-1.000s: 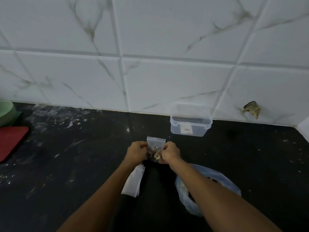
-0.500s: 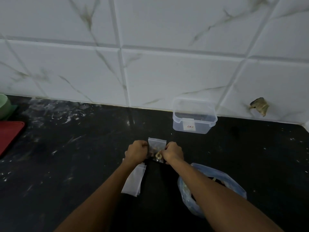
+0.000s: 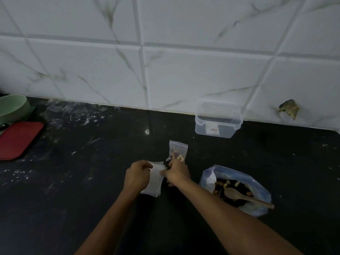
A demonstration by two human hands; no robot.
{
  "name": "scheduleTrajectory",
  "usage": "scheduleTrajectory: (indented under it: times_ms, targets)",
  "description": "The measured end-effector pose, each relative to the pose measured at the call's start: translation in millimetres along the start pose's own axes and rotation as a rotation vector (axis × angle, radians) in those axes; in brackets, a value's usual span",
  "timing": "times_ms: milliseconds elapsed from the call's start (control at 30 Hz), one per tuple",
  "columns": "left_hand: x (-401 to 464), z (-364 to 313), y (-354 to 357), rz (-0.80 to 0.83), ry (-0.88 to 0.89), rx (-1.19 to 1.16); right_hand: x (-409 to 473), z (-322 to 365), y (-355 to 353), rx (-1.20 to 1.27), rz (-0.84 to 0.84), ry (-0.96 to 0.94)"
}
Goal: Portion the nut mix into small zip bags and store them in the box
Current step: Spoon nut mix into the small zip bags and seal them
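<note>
On the dark speckled stone table (image 3: 92,190), I see a clear rectangular plastic box (image 3: 218,120) at one o'clock against the white marble-veined wall tiles (image 3: 184,70), lidless, with a small label on its near wall; what it holds I cannot tell. A small clear zip bag (image 3: 177,151) partly filled with nut mix stands at twelve o'clock, just beyond my right hand (image 3: 176,172). At three o'clock a rumpled blue-tinted plastic bag (image 3: 257,188) lies open, holding the dark and pale nut mix (image 3: 220,186), and a wooden spoon (image 3: 244,196) rests in it, handle pointing to four o'clock. Between my hands lies a stack of flat, empty, clear zip bags (image 3: 153,181). My left hand (image 3: 137,176) has its fingers curled over the stack's left edge; the right-hand fingers pinch its upper right corner. At nine o'clock a flat red plastic lid (image 3: 17,139) sits beside a pale green bowl (image 3: 12,107), whose inside is out of view.

Half a second ago both hands were pinching the filled small bag by its top; now it stands free and both hands have dropped to the empty stack. The right forearm has shifted off the blue bag, uncovering the spoon and mix.
</note>
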State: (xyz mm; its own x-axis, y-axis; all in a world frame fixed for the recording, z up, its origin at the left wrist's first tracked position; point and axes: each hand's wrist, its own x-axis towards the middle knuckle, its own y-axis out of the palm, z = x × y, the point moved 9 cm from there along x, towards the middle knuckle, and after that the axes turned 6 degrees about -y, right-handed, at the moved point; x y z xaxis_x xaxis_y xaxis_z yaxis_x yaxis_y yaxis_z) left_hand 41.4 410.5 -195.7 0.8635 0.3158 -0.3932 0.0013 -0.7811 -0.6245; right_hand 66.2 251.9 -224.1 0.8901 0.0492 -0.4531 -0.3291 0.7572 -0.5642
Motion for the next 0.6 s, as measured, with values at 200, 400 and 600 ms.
scheduleTrajectory:
  times_ms: [200, 400, 600]
  targets:
    - [-9, 13, 9, 0.029, -0.025, 0.013, 2, -2, 10, 0.008, -0.101, 0.007]
    - [-17, 16, 11, 0.053, -0.031, -0.027, -5, 7, 10, 0.006, -0.076, -0.03]
    - [-33, 7, -8, -0.012, -0.054, -0.319, -35, 22, -11, 0.131, -0.047, -0.132]
